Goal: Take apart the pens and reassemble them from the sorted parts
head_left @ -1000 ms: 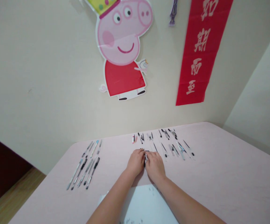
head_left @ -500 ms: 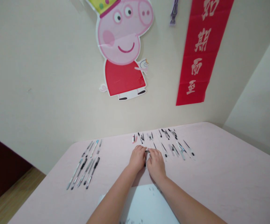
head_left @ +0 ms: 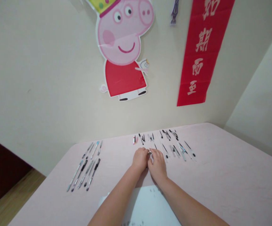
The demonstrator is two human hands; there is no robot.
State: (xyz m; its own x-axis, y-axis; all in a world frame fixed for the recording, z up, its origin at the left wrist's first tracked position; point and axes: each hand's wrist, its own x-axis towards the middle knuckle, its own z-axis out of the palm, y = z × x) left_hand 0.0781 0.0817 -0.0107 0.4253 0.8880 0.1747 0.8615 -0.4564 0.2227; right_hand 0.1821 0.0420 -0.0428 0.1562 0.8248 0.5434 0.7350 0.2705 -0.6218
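Note:
My left hand [head_left: 140, 159] and my right hand [head_left: 157, 163] meet knuckle to knuckle at the middle of the pink table [head_left: 220, 182]. Both have their fingers curled around a small pen part [head_left: 149, 153] held between them; only a sliver of it shows. Just beyond the hands lie several loose pen parts [head_left: 173, 147], caps, barrels and refills, spread in rows toward the wall.
A row of several whole pens [head_left: 88, 166] lies at the left of the table. A white sheet of paper [head_left: 147, 207] sits under my forearms at the near edge. On the wall hang a cartoon pig cut-out [head_left: 124, 50] and a red banner [head_left: 201, 50].
Both hands have slid a little farther from me, toward the loose parts, staying pressed together on the small piece.

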